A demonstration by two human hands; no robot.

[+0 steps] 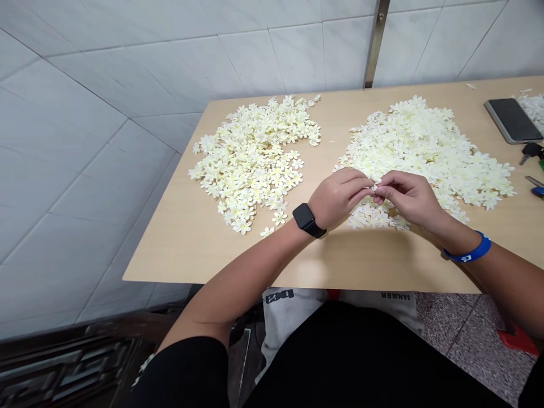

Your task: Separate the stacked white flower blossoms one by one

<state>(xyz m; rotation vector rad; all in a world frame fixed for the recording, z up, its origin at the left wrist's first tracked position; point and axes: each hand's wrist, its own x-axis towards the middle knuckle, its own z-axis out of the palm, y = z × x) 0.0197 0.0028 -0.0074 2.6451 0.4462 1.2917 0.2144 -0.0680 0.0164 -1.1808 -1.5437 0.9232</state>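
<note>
My left hand [340, 195] and my right hand [408, 195] meet fingertip to fingertip over the near left edge of the right-hand heap. Pinched between them is a small white flower [375, 185], mostly covered by the fingers. Both hands are closed on it. Under and behind them spreads a heap of pale artificial flowers [425, 136]. To the left lies a second heap of cream flowers with yellow centres [250, 153]. Two single flowers lie at that heap's near edge, close to my left wrist.
The heaps rest on a light wooden table [178, 243] against a tiled wall [238, 62]. At the right are a dark phone [513, 120], keys [531, 151], a blue-handled tool [538, 191] and a pile of small white pieces [533, 107]. Dark carved furniture [63, 362] stands lower left.
</note>
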